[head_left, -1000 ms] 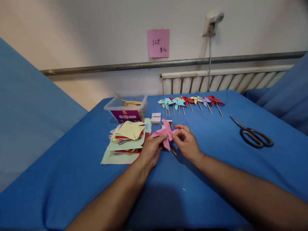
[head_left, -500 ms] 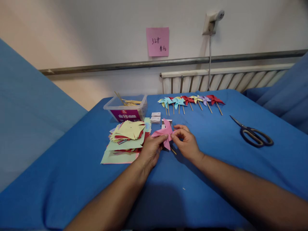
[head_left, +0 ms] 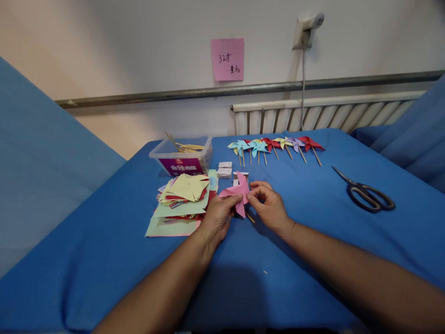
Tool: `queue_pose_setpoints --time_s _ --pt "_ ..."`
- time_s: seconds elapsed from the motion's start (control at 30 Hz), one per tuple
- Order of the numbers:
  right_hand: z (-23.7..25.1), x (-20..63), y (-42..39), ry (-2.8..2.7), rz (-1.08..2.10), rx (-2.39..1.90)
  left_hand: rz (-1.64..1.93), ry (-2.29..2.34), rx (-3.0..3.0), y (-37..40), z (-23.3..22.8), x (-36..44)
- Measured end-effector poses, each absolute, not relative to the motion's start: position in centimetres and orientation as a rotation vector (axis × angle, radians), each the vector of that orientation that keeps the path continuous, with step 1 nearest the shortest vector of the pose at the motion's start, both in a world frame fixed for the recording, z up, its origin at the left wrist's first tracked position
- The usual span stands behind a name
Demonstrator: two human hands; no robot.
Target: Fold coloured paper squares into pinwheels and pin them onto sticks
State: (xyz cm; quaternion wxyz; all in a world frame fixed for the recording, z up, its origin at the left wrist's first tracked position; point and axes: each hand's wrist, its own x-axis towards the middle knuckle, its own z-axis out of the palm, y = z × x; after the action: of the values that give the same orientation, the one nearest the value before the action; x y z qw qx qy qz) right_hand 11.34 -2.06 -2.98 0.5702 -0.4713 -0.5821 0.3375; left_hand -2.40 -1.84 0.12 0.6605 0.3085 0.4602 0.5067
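A pink paper pinwheel point(head_left: 240, 189) is held between both hands over the middle of the table. My left hand point(head_left: 219, 213) pinches it from the left, the thumb lying across the paper near its centre. With thumb and fingertips, my right hand point(head_left: 269, 204) grips the pinwheel's right side. Below the blades a thin wooden stick point(head_left: 250, 217) shows its lower end; whether it is joined to the paper is hidden. Just behind the pinwheel lies a small open box point(head_left: 245, 176), partly covered. Close to my left hand rises a stack of coloured paper pieces point(head_left: 187, 189).
A clear plastic bin point(head_left: 181, 157) with wooden sticks stands at the back left. Two small white boxes point(head_left: 225, 170) sit beside it. Several finished pinwheels point(head_left: 259, 147) lie in a row at the back. Black-handled scissors point(head_left: 368, 195) rest at right on the blue cloth point(head_left: 306, 287).
Almost nothing differs. My right fingers have shifted very slightly at the pinwheel's edge, and both hands keep their hold.
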Motion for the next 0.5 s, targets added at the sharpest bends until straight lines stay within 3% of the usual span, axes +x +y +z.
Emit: queue_pose_setpoints --time_s 0.5 --pt "-2.89 11.43 -2.07 -1.373 0.807 -1.066 1.146 1.047 0.728 -1.88 0.39 -2.31"
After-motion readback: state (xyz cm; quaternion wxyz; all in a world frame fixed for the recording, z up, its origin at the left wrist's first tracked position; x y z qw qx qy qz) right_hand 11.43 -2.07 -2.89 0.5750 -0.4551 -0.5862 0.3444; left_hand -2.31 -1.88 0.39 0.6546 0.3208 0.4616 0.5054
